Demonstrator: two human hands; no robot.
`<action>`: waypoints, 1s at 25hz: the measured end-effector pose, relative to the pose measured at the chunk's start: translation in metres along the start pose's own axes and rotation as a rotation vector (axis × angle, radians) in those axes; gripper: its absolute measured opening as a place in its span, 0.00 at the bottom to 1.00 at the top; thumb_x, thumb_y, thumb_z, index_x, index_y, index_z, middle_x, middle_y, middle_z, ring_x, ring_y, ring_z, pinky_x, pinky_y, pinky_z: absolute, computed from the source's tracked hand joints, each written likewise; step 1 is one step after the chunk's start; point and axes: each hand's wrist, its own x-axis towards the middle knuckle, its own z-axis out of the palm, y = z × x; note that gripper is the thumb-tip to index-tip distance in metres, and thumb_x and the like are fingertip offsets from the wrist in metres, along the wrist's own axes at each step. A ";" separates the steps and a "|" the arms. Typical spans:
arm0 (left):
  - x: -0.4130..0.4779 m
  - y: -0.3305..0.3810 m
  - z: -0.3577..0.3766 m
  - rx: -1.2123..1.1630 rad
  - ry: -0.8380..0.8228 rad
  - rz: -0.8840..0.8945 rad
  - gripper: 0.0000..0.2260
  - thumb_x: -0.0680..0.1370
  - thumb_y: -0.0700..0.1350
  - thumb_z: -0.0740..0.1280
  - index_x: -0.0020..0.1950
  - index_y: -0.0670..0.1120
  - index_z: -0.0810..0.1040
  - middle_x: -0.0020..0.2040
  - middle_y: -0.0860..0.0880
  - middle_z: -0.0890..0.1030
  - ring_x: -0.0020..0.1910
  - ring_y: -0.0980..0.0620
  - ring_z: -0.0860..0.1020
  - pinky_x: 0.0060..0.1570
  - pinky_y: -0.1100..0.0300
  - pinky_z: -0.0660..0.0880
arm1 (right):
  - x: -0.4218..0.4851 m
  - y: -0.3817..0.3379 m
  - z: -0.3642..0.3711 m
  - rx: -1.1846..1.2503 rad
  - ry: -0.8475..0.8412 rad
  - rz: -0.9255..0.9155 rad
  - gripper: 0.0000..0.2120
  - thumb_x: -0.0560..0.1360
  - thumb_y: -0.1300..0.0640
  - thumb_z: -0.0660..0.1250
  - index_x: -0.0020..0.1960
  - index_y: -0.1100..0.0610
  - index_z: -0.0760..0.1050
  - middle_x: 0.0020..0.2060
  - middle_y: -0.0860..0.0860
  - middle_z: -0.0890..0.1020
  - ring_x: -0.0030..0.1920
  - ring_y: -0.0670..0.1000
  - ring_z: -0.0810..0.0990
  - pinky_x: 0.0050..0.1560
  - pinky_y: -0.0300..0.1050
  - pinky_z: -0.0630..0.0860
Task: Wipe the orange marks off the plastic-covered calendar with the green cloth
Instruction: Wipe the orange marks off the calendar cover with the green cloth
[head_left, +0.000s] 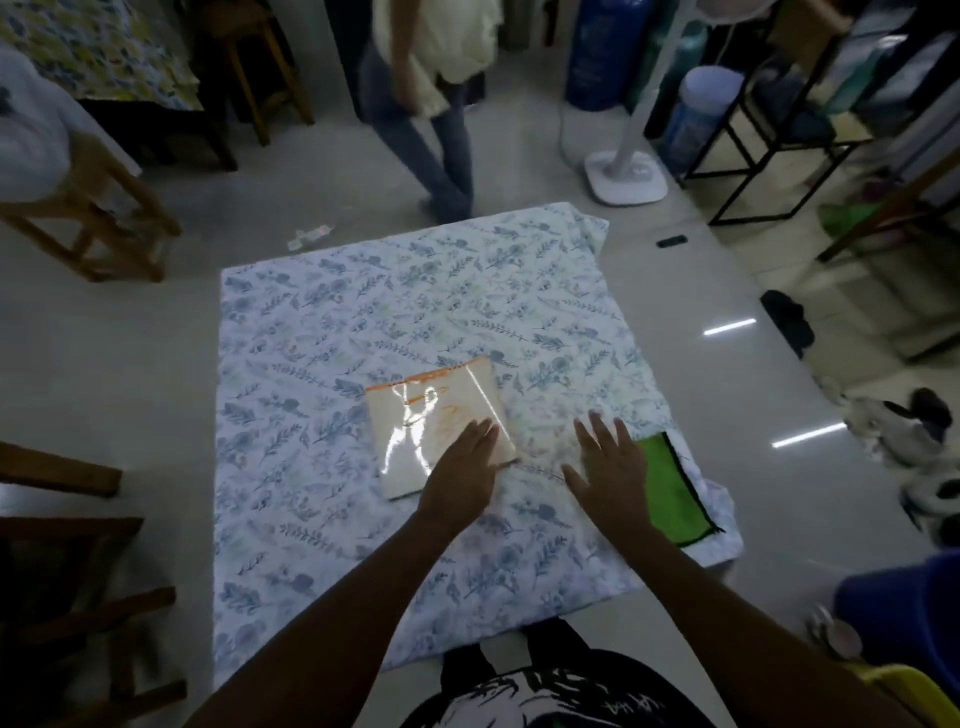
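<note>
The plastic-covered calendar (431, 415) lies on a floral sheet (311, 364) spread on the floor, with orange marks (441, 415) across its shiny cover. My left hand (462, 467) rests flat on the calendar's near right corner, fingers spread, holding nothing. My right hand (610, 462) hovers open over the sheet just right of the calendar. The green cloth (672, 493) with a dark edge lies flat on the sheet, partly under the right side of my right hand.
A person (436, 104) stands at the sheet's far edge. A white fan base (626, 174) is at the far right, wooden stools (88, 208) at the left, black racks (769, 130) at the right, a blue bucket (904, 613) near right.
</note>
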 end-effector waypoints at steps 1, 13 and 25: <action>0.004 0.010 0.008 0.005 -0.040 0.020 0.24 0.81 0.44 0.61 0.76 0.39 0.62 0.77 0.41 0.64 0.77 0.43 0.60 0.75 0.53 0.56 | -0.011 0.014 0.001 -0.038 -0.013 0.034 0.31 0.73 0.39 0.61 0.72 0.51 0.67 0.74 0.53 0.68 0.73 0.63 0.64 0.66 0.66 0.66; 0.012 0.083 0.083 0.147 -0.289 0.078 0.28 0.82 0.51 0.57 0.79 0.43 0.54 0.80 0.44 0.55 0.79 0.44 0.51 0.76 0.46 0.54 | -0.044 0.064 0.005 -0.128 -0.069 0.165 0.24 0.76 0.41 0.58 0.70 0.45 0.68 0.71 0.55 0.71 0.68 0.63 0.70 0.57 0.62 0.72; -0.030 0.017 0.034 0.102 -0.117 -0.091 0.27 0.82 0.51 0.58 0.78 0.42 0.58 0.79 0.45 0.58 0.79 0.44 0.54 0.76 0.48 0.57 | 0.005 -0.001 0.021 0.147 0.089 -0.115 0.14 0.76 0.58 0.56 0.54 0.58 0.79 0.55 0.58 0.80 0.48 0.62 0.77 0.48 0.49 0.66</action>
